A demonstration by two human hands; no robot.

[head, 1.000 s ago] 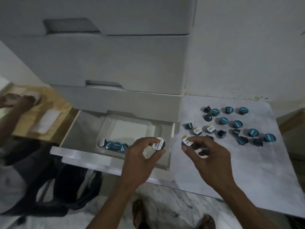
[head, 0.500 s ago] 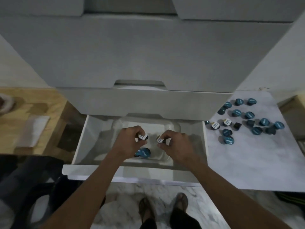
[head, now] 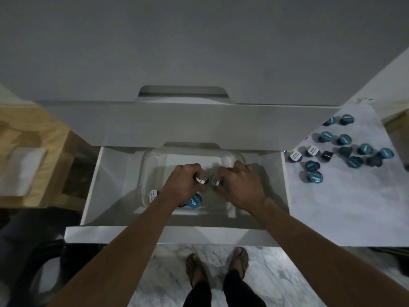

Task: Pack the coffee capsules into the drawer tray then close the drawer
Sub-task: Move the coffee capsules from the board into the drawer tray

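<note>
Both forearms are bare from the lower edge of the view up to the wrists — no sleeves, watch, rings or bands show on either the left hand (head: pixel 184 185) or the right hand (head: pixel 240 185). Lower down, the legs wear dark, close-fitting trousers (head: pixel 223 293). The feet are in open flip-flop sandals (head: pixel 195 267) with dark straps — toes uncovered, one sandal on each foot.

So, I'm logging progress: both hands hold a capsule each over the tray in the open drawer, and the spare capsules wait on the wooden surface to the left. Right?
Not quite. The head view shows the spare capsules on the white surface to the right, not the wooden one. The rest holds: the left hand and right hand each hold a capsule over the tray in the open drawer.
</note>
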